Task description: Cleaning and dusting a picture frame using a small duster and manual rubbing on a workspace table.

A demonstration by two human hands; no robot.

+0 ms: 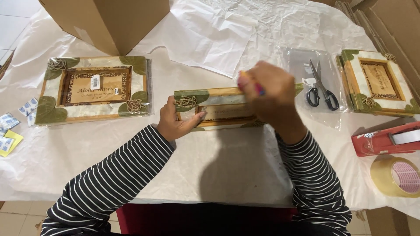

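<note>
Where the white paper covering (227,166) protects the table, laid out left to right: small blue-and-white packets (8,120) near a yellow slip at the far edge, then a wrapped photo frame (94,89) lying flat, face up, below a cardboard box (109,22). At centre, a second decorated frame (214,107), pinned at its near-left corner by the left hand (175,122), fingers curled with thumb pressed on the face, apparently to stop sliding. Above its right end, the right hand (267,94), closed round a small pink-and-yellow object (247,81), blurred, kind unclear. Further right, scissors (321,85) resting on clear plastic bags (306,65), a stack of frames (378,83), a red tape dispenser (385,140), a tape roll (396,175).
</note>
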